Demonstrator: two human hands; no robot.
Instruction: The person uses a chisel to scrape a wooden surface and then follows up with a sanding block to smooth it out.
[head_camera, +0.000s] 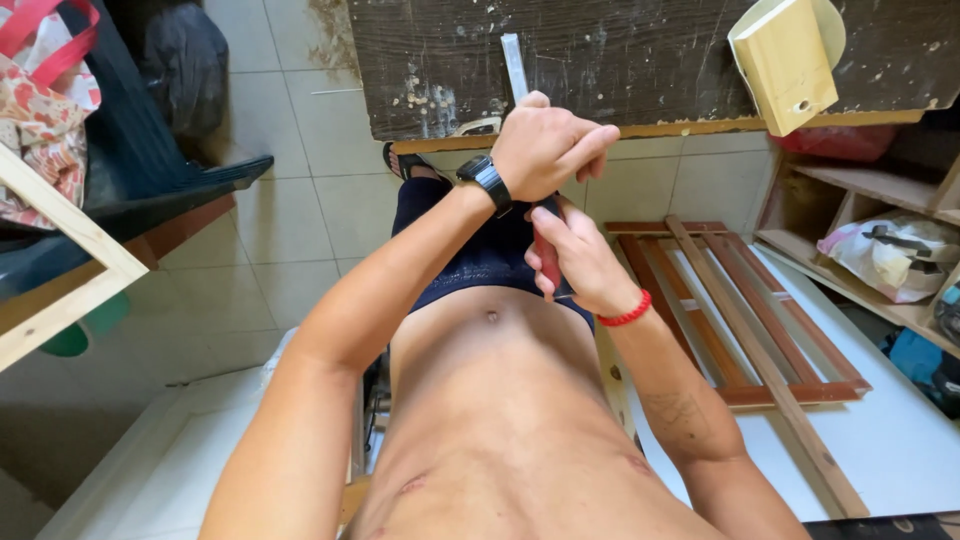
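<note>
Left hand (545, 145) closed w/ fingertips pinching the lower end of a thin pale strip (514, 66); right hand (580, 262) closed round a red-handled tool (547, 258), prob. a small screwdriver or blade, tip hidden.

Strip sits in front of the torso, above the lap. It looks light, stiff, narrow, likely smooth; best held near the low end, as now. Long axis approx. vertical in view, free end pointing away toward the dark worn board (640, 50). Tool handle runs roughly parallel, below. Wooden frame (745, 320) lies to the right on a white surface (900, 440).
</note>
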